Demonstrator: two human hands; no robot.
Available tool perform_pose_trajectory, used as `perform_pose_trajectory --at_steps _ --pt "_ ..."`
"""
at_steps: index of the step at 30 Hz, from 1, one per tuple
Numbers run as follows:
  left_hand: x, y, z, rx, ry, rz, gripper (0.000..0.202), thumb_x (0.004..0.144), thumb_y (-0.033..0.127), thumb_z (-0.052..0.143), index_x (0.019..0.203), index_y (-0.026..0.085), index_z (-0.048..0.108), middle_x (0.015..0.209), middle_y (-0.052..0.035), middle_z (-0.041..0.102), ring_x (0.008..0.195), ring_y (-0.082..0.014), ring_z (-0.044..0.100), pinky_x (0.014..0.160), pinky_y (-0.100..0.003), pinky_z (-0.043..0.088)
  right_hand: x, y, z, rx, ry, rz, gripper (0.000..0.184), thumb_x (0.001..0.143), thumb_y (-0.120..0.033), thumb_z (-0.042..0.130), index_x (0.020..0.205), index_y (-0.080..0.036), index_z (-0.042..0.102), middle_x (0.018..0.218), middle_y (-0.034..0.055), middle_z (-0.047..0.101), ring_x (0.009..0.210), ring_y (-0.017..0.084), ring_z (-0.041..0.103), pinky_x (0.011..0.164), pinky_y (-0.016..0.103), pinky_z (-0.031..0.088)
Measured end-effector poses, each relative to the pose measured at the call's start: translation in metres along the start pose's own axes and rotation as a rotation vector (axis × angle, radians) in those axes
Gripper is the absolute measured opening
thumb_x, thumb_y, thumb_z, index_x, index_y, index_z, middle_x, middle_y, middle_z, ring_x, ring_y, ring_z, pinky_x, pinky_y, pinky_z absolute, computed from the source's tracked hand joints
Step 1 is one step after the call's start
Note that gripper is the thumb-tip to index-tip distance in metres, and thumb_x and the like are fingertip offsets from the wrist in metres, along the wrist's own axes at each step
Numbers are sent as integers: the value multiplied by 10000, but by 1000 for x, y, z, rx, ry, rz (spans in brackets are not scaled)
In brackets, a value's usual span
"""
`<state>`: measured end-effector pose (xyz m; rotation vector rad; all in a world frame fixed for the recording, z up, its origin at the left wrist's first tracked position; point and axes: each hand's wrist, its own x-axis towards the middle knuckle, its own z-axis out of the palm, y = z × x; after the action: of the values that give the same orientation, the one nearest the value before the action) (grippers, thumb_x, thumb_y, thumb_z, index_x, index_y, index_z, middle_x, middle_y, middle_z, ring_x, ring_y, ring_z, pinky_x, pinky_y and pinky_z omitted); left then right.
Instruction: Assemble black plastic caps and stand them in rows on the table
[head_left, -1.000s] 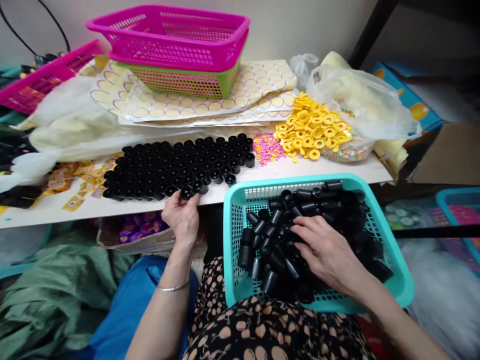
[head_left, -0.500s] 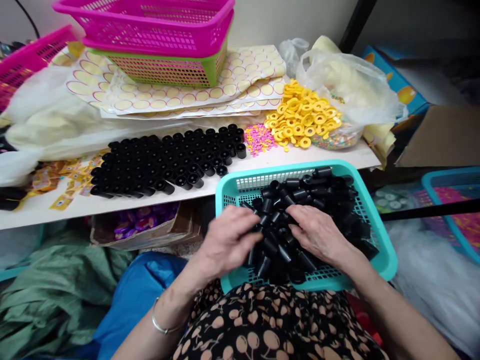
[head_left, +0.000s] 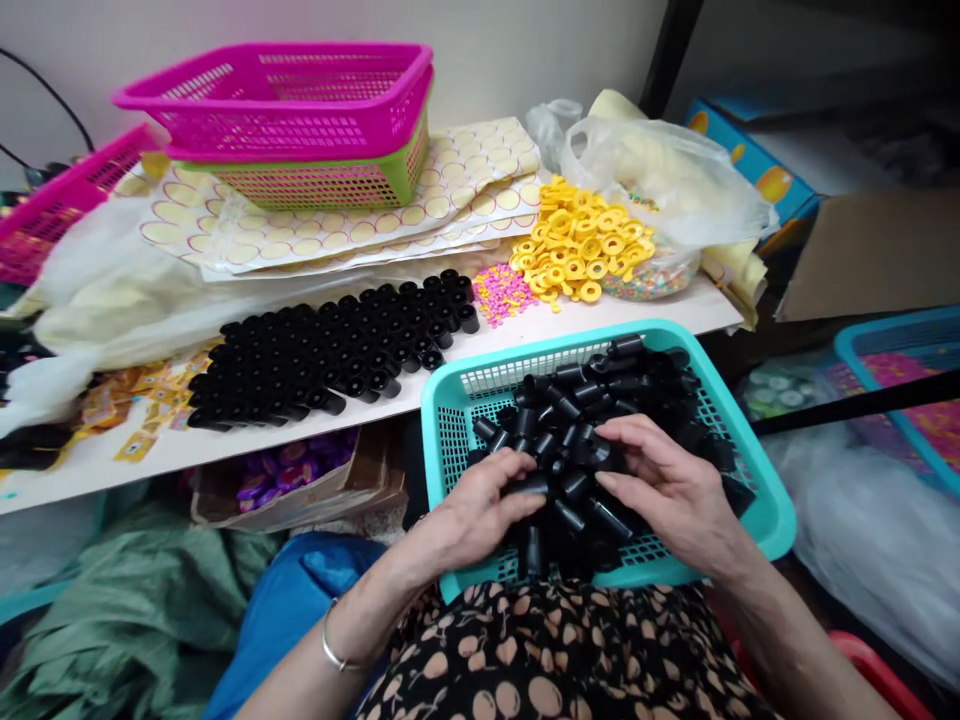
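Observation:
A turquoise plastic basket (head_left: 750,465) rests on my lap, filled with loose black plastic tubes (head_left: 571,487) lying every which way. Over its left part, my left hand (head_left: 480,508) has thumb and fingers closed around one short tube (head_left: 529,484). My right hand (head_left: 671,490) is above the middle of the pile, its thumb and fingertips around another black tube (head_left: 597,455). On the white shelf in front, many black tubes (head_left: 330,350) stand upright in tight rows, their open ends up.
Yellow plastic rings (head_left: 592,245) and small pink and yellow bits (head_left: 502,293) lie right of the rows. A pink basket (head_left: 277,130) sits in a green one (head_left: 322,185) on printed sheets (head_left: 480,180). Below the shelf is a cardboard box (head_left: 360,480) of purple-wrapped items.
My left hand has come down into the tubes and closed on one. The fingers of my right hand have gathered round another. The view has shifted slightly.

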<state>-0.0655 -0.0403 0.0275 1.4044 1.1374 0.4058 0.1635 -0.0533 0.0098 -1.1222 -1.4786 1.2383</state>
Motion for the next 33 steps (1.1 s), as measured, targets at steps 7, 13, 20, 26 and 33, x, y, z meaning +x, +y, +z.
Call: perform_pose_trajectory --at_steps 7,13,20,26,33 --pt "20 24 5 -1085 146 -9 223 743 264 711 925 160 635 931 -27 583 794 -104 535 721 -229 453 -4 -16 27 11 26 -37 334 838 -179 606 1142 -308 555 1146 41 527 1000 180 584 825 271 519" --pt "29 33 15 -1173 155 22 307 741 221 708 1033 213 613 874 1 572 771 -88 536 707 -212 451 5 -21 40 -92 79 -119 290 850 -164 577 1121 -263 545 1101 51 554 986 175 579 873 288 496" --pt "37 30 8 -793 321 -14 238 710 304 721 883 151 664 800 -9 602 672 -78 509 623 -200 396 10 -15 35 -157 52 -95 272 856 -174 568 1115 -254 565 1095 45 559 946 160 574 843 276 490" --pt "63 28 -23 17 267 83 85 725 205 618 783 155 653 705 7 593 663 -123 511 624 -247 383 -2 3 -7 -103 468 62 290 776 -263 688 1059 -256 625 1055 24 587 920 152 575 811 260 487" --pt "87 41 -2 796 -81 378 210 663 91 529 835 156 629 894 -51 544 828 -187 515 681 -281 414 -22 15 -27 0 607 243 354 710 -310 749 1043 -250 644 994 17 630 905 158 583 823 285 483"
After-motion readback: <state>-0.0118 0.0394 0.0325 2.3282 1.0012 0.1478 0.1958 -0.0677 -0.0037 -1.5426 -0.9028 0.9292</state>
